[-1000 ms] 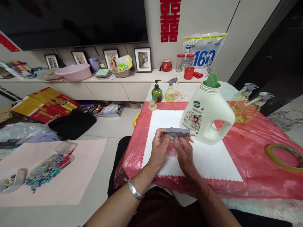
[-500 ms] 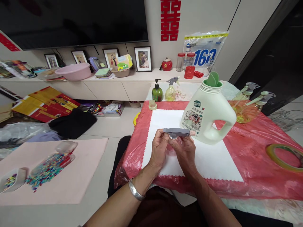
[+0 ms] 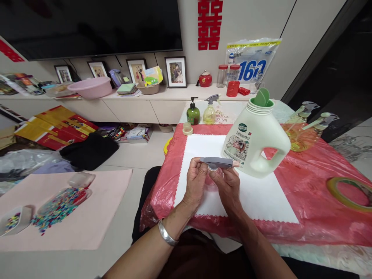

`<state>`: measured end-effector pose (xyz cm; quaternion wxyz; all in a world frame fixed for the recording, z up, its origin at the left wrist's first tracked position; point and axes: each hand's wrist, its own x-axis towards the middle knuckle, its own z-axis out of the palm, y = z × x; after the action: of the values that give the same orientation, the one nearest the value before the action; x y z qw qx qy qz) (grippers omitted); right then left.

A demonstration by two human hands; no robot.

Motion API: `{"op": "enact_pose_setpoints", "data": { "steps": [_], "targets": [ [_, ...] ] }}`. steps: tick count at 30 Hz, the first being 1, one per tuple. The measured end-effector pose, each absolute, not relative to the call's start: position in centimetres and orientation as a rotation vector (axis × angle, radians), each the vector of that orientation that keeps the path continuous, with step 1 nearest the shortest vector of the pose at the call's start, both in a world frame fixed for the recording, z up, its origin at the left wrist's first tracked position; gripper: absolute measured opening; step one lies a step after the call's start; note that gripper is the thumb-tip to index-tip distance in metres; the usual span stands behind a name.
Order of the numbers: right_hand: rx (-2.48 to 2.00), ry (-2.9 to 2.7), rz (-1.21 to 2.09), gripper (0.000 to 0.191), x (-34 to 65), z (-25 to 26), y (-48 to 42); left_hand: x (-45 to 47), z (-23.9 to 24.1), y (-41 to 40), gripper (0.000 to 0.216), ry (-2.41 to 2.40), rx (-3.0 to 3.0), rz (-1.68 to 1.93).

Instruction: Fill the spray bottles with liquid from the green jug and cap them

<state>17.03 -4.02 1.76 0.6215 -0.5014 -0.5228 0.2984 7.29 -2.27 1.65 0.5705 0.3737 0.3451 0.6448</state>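
Both my hands are closed around a small pink spray bottle [image 3: 211,179] with a grey trigger head [image 3: 216,162], over a white scallop-edged sheet [image 3: 200,151]. My left hand [image 3: 195,182] pinches the head's rear end and collar, a silver bangle on that wrist. From the other side, my right hand [image 3: 228,188] grips near the collar, its thumb against the neck. Fingers hide much of the bottle. Just beyond my right hand stands a large pale green detergent jug [image 3: 255,135] with a green funnel-like piece [image 3: 262,97] in its uncapped mouth.
A cream cap [image 3: 187,129], a green pump bottle [image 3: 193,112] and another spray bottle [image 3: 209,114] stand at the back left. Two spray bottles with yellowish liquid [image 3: 302,135] are right of the jug. A tape roll [image 3: 334,190] lies on the red-covered table [image 3: 314,182].
Almost nothing differs. Both hands keep the same grip on the spray bottle, and the view has shifted very slightly.
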Motion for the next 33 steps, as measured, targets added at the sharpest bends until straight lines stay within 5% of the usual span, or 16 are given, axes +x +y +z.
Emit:
{"op": "enact_pose_setpoints", "data": {
  "steps": [33],
  "targets": [
    [-1.126, -1.292, 0.784, 0.031, 19.1, 0.3, -3.6, 6.6, 0.8, -1.7, 0.031, 0.754, 0.877, 1.419]
  ]
}}
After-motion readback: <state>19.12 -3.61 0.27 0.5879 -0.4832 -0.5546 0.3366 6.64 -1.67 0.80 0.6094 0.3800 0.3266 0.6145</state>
